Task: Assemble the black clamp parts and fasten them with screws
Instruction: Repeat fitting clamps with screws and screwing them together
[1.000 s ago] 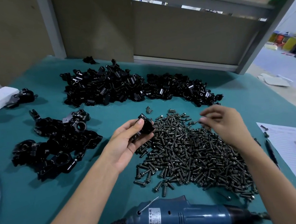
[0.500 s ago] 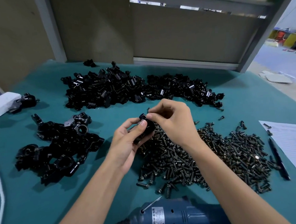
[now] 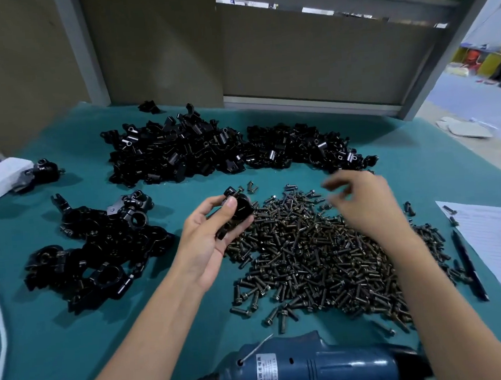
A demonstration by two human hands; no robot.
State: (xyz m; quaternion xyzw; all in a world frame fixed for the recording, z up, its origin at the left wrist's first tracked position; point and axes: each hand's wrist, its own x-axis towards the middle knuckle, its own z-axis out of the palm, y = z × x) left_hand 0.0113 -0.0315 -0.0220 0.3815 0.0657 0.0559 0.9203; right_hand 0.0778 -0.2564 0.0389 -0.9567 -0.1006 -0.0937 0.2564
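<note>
the step in hand looks like fetching a screw for a part-built clamp. the left hand (image 3: 208,246), at the centre of the frame, grips a black clamp (image 3: 239,211) between thumb and fingers, just above the left edge of the screw pile (image 3: 322,259). the right hand (image 3: 365,202), right of centre, hangs over the far side of that pile with its fingers bent down. it is blurred, so i cannot tell whether it pinches a screw or nothing.

next, i judge, one screw must be fed into the clamp's hole, then driven with the blue electric screwdriver (image 3: 315,366) lying at the bottom edge.

no bins or trays show. loose black parts (image 3: 211,151) are heaped at upper centre and built clamps (image 3: 99,251) at left, all straight on the teal table (image 3: 76,350).
</note>
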